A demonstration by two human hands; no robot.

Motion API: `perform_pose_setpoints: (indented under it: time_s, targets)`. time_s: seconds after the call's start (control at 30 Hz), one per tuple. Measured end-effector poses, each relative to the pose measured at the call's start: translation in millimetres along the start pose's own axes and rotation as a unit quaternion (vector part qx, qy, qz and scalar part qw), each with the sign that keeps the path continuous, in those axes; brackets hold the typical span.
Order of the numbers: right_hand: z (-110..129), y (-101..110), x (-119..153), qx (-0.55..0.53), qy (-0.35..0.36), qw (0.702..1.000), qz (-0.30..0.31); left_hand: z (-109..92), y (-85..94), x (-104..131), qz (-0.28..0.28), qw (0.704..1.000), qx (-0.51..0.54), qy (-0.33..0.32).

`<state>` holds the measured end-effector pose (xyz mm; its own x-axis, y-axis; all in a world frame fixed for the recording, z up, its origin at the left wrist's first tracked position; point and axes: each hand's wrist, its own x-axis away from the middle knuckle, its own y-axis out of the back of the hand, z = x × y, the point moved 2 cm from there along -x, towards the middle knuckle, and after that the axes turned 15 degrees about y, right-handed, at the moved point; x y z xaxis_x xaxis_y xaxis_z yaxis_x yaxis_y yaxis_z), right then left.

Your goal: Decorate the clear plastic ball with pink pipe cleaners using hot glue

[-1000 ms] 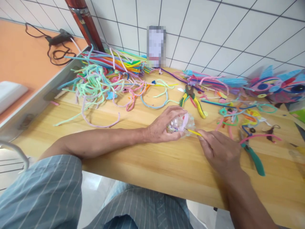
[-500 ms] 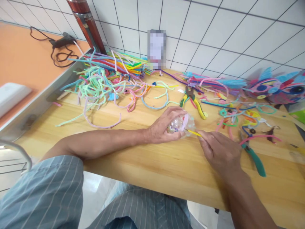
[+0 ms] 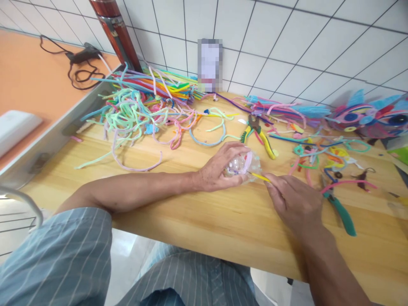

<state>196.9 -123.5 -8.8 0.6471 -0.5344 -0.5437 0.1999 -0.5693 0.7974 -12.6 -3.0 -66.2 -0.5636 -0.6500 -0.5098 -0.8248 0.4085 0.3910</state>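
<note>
My left hand (image 3: 221, 168) is wrapped round a clear, shiny plastic piece (image 3: 236, 163) with a pale lilac strip (image 3: 247, 162) across its right side. Its exact kind I cannot make out, and the palm hides part of it. In my right hand (image 3: 295, 199), closed on its near end, is a thin yellow stick-like tool (image 3: 260, 177). Its dark far tip meets the lower right side of the plastic. Beyond the left hand lie yellow-and-green pliers (image 3: 267, 144). Just right of my right hand is a second pair of pliers with teal handles (image 3: 342, 214).
Loose pipe cleaners (image 3: 127, 114) are heaped at the left, with a bundle (image 3: 172, 87) behind them. A phone (image 3: 209, 66) leans on the tiled wall near a red thermos (image 3: 116, 36). Colourful crafted figures (image 3: 369, 119) stand at the back right. Scraps lie in front of them.
</note>
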Motion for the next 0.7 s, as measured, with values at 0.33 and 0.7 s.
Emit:
perform_pose_setpoints:
  time_s: [0.33, 0.7]
  targets:
    - [-0.6, -0.5, -0.8, 0.008, 0.01, 1.0, -0.004, 3.3, -0.1, -0.1, 0.008, 1.0, -0.007, -0.001]
    - [-1.0, -3.0, 1.2, -0.009, -0.003, 1.0, -0.001, 1.8, 0.4, -0.6, 0.009, 1.0, -0.001, -0.008]
